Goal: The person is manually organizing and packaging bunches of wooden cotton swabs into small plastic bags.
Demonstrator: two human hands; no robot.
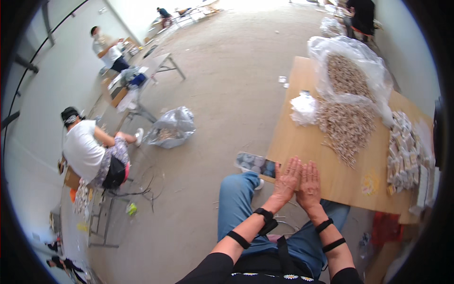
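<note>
My left hand point(286, 183) lies palm down at the near edge of the wooden table point(295, 137), fingers stretched out. Right beside it, my right hand point(309, 187) is held the same way, the two almost touching at the thumbs. Neither shows anything gripped; what is under the palms is hidden. Ahead of them spreads a heap of small tan stick-like pieces point(347, 128), spilling from a large clear plastic bag point(378, 71). Left of the heap sits a bunch of thin white plastic bags point(303, 108). Yellow rubber bands point(369, 183) lie to the right of my hands.
Packed bundles of pieces point(403, 151) line the table's right side. A tray with round grey-blue cups point(250, 162) is by my left knee. A clear bag point(172, 128) stands on the floor. Seated at left is a person point(87, 146); another person point(108, 49) works farther back.
</note>
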